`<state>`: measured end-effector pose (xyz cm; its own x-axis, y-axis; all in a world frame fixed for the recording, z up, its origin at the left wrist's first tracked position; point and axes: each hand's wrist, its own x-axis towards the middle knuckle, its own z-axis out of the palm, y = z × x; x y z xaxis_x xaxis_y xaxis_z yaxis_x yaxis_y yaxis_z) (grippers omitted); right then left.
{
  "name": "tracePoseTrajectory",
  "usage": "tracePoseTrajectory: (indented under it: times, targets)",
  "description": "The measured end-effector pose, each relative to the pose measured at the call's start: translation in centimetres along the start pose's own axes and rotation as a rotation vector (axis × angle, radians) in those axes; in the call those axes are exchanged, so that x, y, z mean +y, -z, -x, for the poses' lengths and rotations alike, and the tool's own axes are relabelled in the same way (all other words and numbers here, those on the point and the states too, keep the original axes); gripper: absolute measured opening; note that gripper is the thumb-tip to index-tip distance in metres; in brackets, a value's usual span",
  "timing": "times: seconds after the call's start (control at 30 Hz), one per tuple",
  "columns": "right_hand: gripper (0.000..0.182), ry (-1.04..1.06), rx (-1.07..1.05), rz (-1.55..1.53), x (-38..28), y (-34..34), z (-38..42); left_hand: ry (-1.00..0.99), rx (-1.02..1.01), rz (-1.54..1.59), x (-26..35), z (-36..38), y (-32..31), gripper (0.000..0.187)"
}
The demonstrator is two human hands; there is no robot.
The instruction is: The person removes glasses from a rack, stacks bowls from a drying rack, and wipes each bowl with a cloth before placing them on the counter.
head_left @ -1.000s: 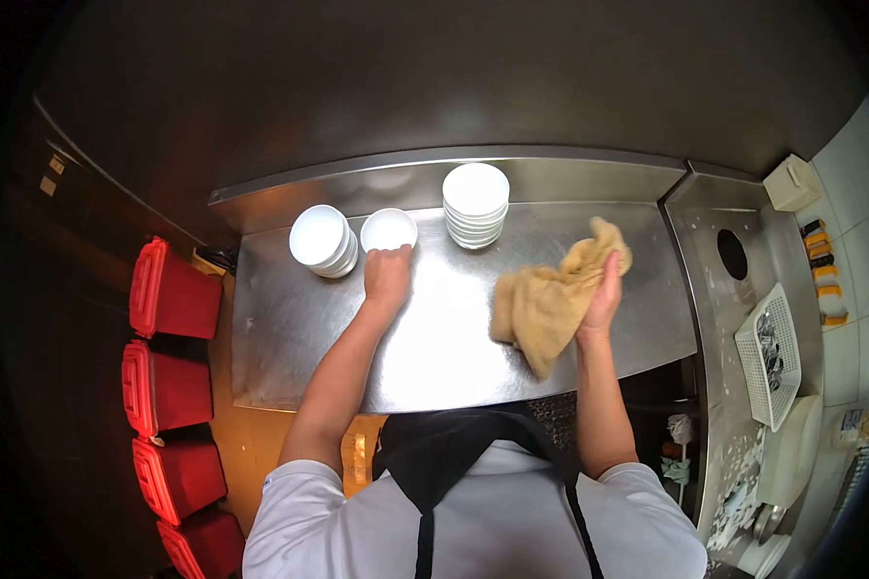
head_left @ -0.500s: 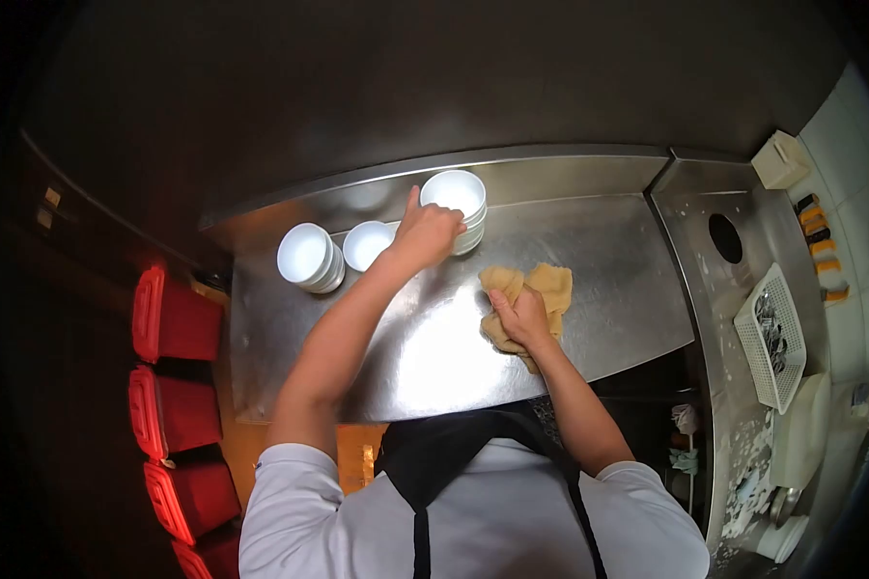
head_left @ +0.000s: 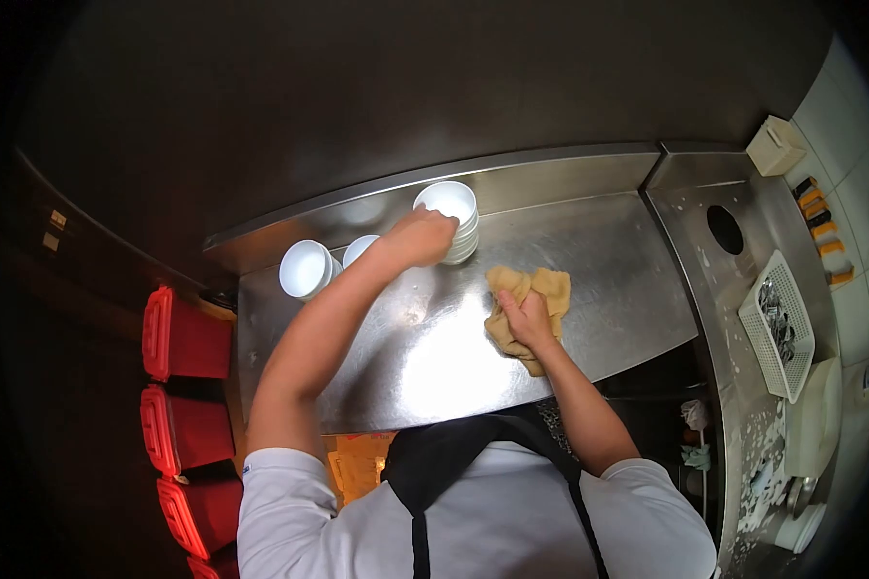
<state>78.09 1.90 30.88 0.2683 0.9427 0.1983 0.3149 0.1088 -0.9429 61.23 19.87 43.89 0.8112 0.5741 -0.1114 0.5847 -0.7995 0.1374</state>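
Note:
My left hand (head_left: pixel 421 238) is at the near left side of a tall stack of white bowls (head_left: pixel 462 249), its fingers closed at the top bowl's rim. To its left stand a second white bowl stack (head_left: pixel 305 268) and another white bowl (head_left: pixel 357 248), partly hidden behind my forearm. My right hand (head_left: pixel 528 320) grips a crumpled tan cloth (head_left: pixel 553 288) on the steel counter (head_left: pixel 618 261), right of the tall stack.
Red lidded bins (head_left: pixel 188 333) line the left side. On the right are a steel surface with a round hole (head_left: pixel 724 230), a white basket of metal utensils (head_left: pixel 777 328) and a beige box (head_left: pixel 775 147). A raised steel edge (head_left: pixel 570 174) runs along the counter's back.
The view has shifted slightly. My left hand's fingers have curled in at the tall stack's rim, where the index finger pointed outward before. The cloth stays in my right hand.

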Motion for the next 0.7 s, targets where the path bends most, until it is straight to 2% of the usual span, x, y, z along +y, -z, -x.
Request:
tracePoseTrajectory:
  times: [0.13, 0.33, 0.5, 0.7]
  targets:
    - [0.039, 0.029, 0.028, 0.008, -0.4, 0.3, 0.1, -0.038, -0.061, -0.040, 0.3, -0.3, 1.2, 0.024]
    - [0.037, 0.023, 0.050, -0.032, -0.2, 0.2, 0.4, -0.047, -0.049, -0.054, -0.1, -0.4, 1.1, 0.025]
    - [0.030, 0.039, 0.120, -0.148, 0.6, -0.2, 0.3, -0.047, 0.076, 0.124, -1.1, 1.0, 0.6, 0.016]
    - [0.029, 0.001, 0.129, -0.137, 0.7, 0.3, 0.4, -0.045, 0.241, 0.315, -3.6, 0.7, -2.1, 0.015]
